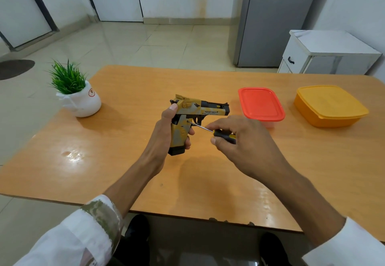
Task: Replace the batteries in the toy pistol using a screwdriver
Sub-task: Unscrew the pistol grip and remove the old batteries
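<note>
The toy pistol (195, 118) is held upright above the middle of the wooden table (129, 91), barrel pointing right. The left hand (166, 132) wraps its grip. The right hand (239, 138) pinches the screwdriver (210, 130), tip against the grip's side. Farther right sit a red container (261, 104) and a yellow container (330, 105); far left, a potted plant (77, 93).
</note>
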